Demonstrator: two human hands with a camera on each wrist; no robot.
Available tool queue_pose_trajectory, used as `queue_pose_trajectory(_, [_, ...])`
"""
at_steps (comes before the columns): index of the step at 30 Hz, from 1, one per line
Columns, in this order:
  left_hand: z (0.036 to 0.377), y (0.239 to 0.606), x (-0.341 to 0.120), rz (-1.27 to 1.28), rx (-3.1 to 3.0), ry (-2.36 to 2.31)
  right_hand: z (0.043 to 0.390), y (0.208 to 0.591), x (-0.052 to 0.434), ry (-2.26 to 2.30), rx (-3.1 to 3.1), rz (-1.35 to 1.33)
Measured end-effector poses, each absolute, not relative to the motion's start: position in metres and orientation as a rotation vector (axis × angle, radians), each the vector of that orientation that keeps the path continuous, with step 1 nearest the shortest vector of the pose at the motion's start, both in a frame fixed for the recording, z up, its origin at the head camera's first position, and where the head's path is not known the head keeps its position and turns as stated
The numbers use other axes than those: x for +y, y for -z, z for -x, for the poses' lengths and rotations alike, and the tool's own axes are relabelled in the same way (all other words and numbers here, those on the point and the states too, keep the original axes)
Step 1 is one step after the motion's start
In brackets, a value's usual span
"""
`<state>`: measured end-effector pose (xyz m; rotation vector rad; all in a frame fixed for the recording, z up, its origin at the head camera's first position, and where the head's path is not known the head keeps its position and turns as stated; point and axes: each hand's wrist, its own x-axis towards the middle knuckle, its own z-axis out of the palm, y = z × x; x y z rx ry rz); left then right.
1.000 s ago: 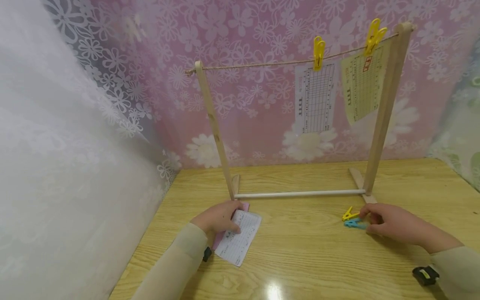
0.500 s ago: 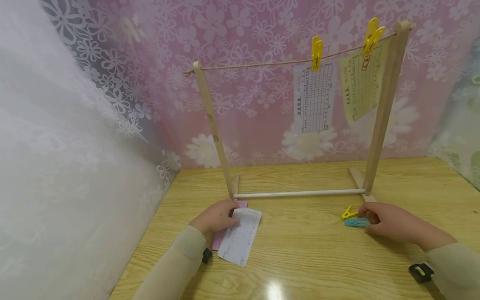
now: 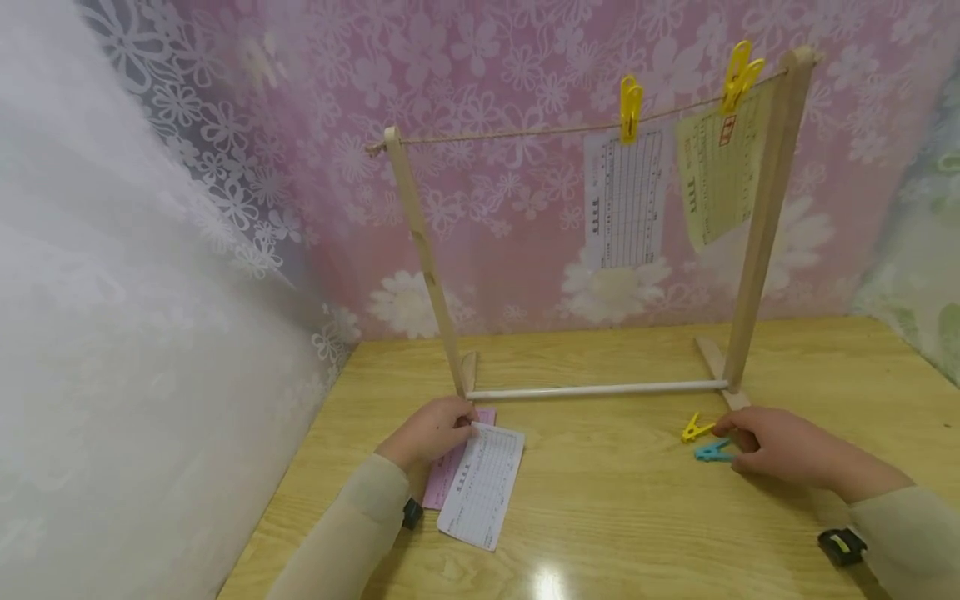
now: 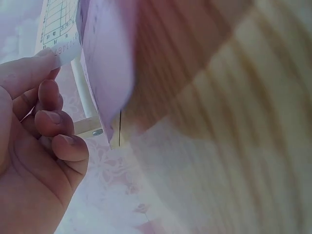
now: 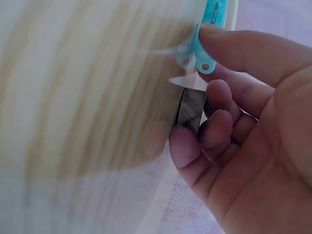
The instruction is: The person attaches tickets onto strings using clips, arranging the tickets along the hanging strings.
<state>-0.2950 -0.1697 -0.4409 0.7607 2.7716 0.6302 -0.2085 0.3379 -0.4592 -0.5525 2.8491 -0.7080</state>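
Note:
My left hand (image 3: 431, 435) pinches the top corner of a white printed slip (image 3: 483, 490) between thumb and forefinger, as the left wrist view also shows. Under that slip lies a pink slip (image 3: 442, 481), partly covered by it and by the hand. Over at the right, my right hand (image 3: 783, 446) holds a light blue clothespin (image 3: 712, 452) between thumb and forefinger, its other fingers curled loosely. The thumb presses the handle end of the blue clothespin (image 5: 205, 61) in the right wrist view. A yellow clothespin (image 3: 696, 428) lies just behind the blue one, near the fingertips.
A wooden frame (image 3: 765, 225) with a white bottom bar (image 3: 600, 390) stands on the table (image 3: 600, 517). From its string (image 3: 510, 133), a yellow clothespin (image 3: 630, 110) holds a white slip (image 3: 626, 200), and another yellow clothespin (image 3: 738, 79) holds a yellow slip (image 3: 720, 179).
The left hand has drawn the white slip slightly toward the front, baring more of the pink slip. In the right hand the blue clothespin has turned and now sits farther from the yellow one.

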Motion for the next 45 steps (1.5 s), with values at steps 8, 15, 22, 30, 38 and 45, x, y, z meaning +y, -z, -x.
queue_pose_trajectory(8, [0.296,0.438,-0.17,-0.785,2.798,-0.663,0.21,0.456,0.339,0.612,2.891,0.555])
queue_pose_trajectory(15, [0.292,0.431,-0.169,-0.805,2.794,-0.739,0.207,0.456,0.34,0.742,2.88,0.581])
queue_pose_trajectory(22, [0.288,0.421,-0.165,-0.856,2.814,-0.751,0.203,0.446,0.34,0.909,2.936,0.608])
queue_pose_trajectory(30, [0.285,0.408,-0.16,-0.874,2.846,-0.752,0.205,0.421,0.339,1.024,2.958,0.627])
queue_pose_trajectory(38, [0.283,0.398,-0.157,-0.938,2.858,-0.775,0.205,0.397,0.333,1.059,3.004,0.708])
queue_pose_trajectory(45, [0.277,0.386,-0.154,-0.968,2.85,-0.862,0.205,0.38,0.33,1.041,3.046,0.743])
